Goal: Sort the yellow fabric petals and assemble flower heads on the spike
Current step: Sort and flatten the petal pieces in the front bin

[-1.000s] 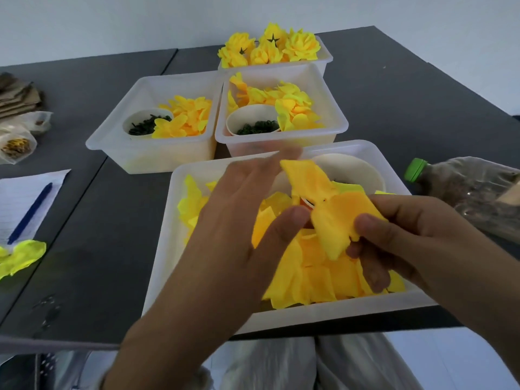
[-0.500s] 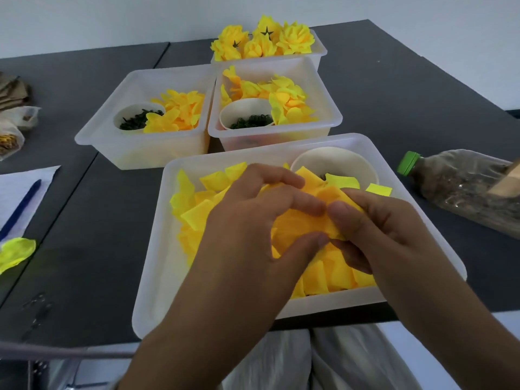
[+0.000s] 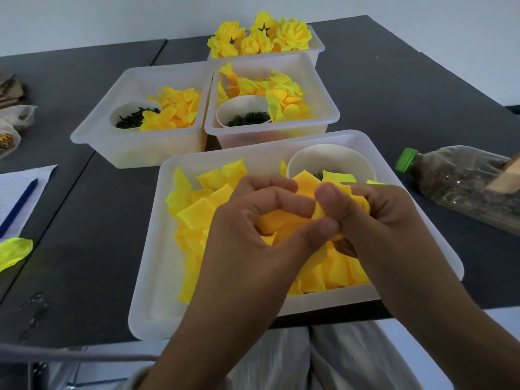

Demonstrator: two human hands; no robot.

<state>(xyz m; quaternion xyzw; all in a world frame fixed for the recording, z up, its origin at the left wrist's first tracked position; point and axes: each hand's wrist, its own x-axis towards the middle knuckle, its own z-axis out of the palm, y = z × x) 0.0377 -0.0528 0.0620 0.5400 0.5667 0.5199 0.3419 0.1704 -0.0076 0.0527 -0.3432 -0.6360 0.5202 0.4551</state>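
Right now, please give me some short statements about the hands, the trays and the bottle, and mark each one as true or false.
1. Both the left hand and the right hand pinch yellow petals over the near tray. True.
2. The finished flowers sit in the far tray. True.
3. The bottle stands upright with a red cap. False: it lies on its side, and its cap is green.
4. The pen lies in the near tray. False: it lies on the paper at the left.
5. The cup in a middle tray holds dark green pieces. True.
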